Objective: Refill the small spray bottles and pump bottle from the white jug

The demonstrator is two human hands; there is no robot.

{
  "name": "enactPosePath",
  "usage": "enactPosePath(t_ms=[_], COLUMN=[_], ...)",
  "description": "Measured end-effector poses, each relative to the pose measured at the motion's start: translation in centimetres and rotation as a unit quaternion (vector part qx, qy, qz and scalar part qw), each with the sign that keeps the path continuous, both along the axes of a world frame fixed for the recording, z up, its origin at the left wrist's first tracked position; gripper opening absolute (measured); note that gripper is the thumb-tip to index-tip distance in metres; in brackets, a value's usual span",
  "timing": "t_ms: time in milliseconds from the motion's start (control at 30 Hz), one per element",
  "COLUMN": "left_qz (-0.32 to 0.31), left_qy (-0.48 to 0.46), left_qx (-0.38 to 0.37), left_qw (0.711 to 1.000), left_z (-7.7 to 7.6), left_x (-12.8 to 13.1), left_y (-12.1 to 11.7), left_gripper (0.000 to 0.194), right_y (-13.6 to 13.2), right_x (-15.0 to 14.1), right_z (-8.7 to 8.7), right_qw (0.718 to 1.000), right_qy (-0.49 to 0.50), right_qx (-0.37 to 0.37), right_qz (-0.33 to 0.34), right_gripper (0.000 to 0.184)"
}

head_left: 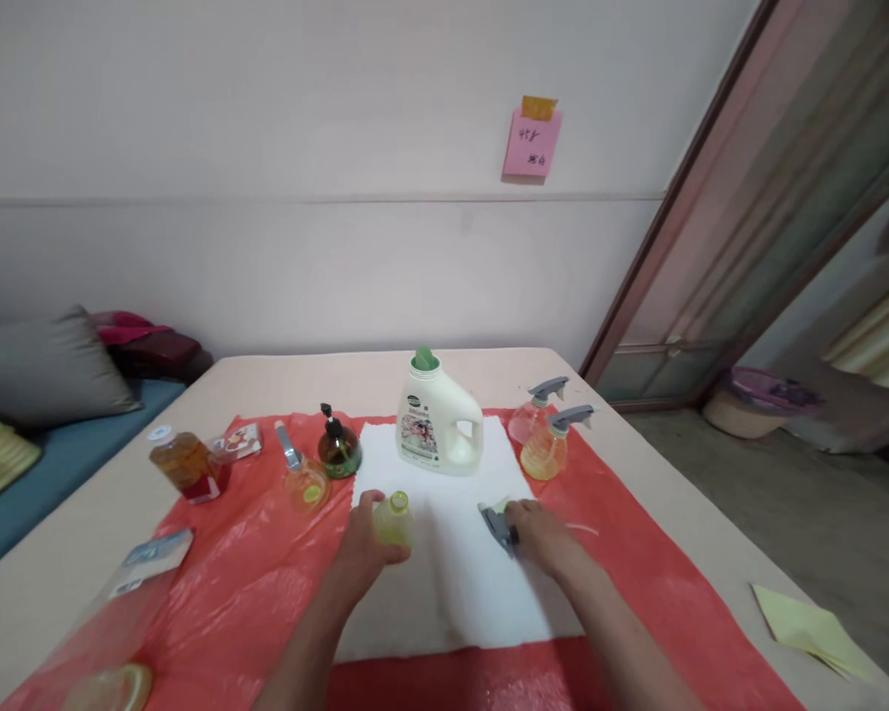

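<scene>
My left hand (364, 543) is wrapped round a small yellow-green bottle (393, 523) whose mouth is uncapped. On the right, my right hand (537, 533) grips a grey spray nozzle (498, 528) low over the white cloth (444, 553). Behind both hands stands a large cream detergent jug (437, 420) with a green piece (425, 357) in its mouth. To the right of the jug are a pink spray bottle (525, 420) and a yellow spray bottle (544, 454), both with grey nozzles.
Left on the red plastic sheet (244, 573) stand a dark pump bottle (339, 449), a clear bottle with a grey top (307, 484) and an amber bottle (185, 464). A clear bag (133, 588) lies nearer. Yellow paper (811, 627) rests at the table's right edge.
</scene>
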State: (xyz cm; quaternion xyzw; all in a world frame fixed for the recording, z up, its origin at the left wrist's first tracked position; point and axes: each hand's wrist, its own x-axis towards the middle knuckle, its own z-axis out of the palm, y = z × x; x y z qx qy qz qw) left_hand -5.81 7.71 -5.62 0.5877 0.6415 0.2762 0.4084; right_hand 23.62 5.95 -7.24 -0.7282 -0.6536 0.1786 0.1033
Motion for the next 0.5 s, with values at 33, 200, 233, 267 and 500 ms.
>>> enactPosePath(t_ms=[33,200,233,267,500], left_qz=[0.004,-0.013,-0.023,-0.032,-0.034], left_qy=[0.002,-0.001,-0.001,-0.001,-0.009], left_qx=[0.003,0.013,0.009,0.005,0.010], left_qw=[1.000,1.000,1.000,0.999,0.999], left_z=[0.0,0.5,0.7,0.8,0.8], left_x=[-0.1,-0.6,-0.6,-0.6,0.0], left_y=[0.0,0.0,0.0,0.0,-0.7], left_gripper=[0.073,0.072,0.067,0.062,0.066], right_y=[-0.2,-0.4,-0.2,0.2,3.0], right_x=[0.0,-0.8,-1.2,-1.7,-6.1], right_z=[0.1,0.9,1.1,1.3,2.1], right_qw=[1.000,0.997,0.994,0.990,0.932], right_qy=[0.001,0.067,0.095,0.126,0.334], right_qx=[-0.002,0.034,0.046,0.059,0.138], right_qz=[0.006,0.009,0.007,0.006,-0.028], right_gripper=[0.026,0.039,0.040,0.041,0.076])
